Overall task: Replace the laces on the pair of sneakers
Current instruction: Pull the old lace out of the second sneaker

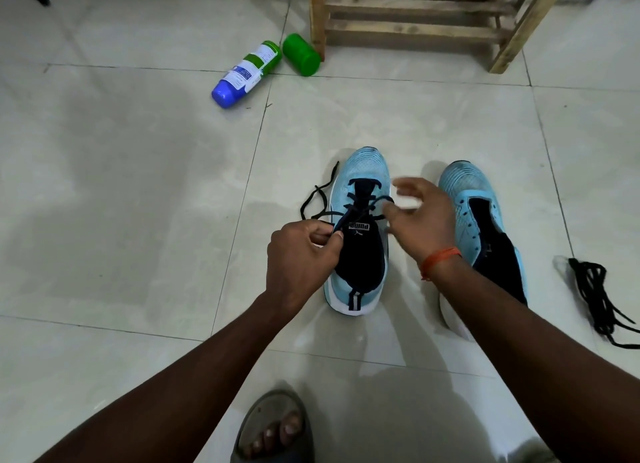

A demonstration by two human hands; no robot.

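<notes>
Two light-blue sneakers with dark tongues stand on the tiled floor. The left sneaker [362, 171] carries a dark lace [320, 199] through its lower eyelets, one end trailing on the floor to its left. My left hand [301, 254] pinches the lace beside the tongue. My right hand [420, 216] hovers over the sneaker's right side, blurred, its fingers spread near the lace; whether it holds the lace I cannot tell. The right sneaker [481, 213] has no lace. A loose bundle of black lace [595, 289] lies on the floor at the right.
A blue-and-green bottle [246, 73] lies on its side at the back, its green cap [300, 54] beside it. A wooden rack [415, 19] stands behind. My sandalled foot [273, 428] is at the bottom edge.
</notes>
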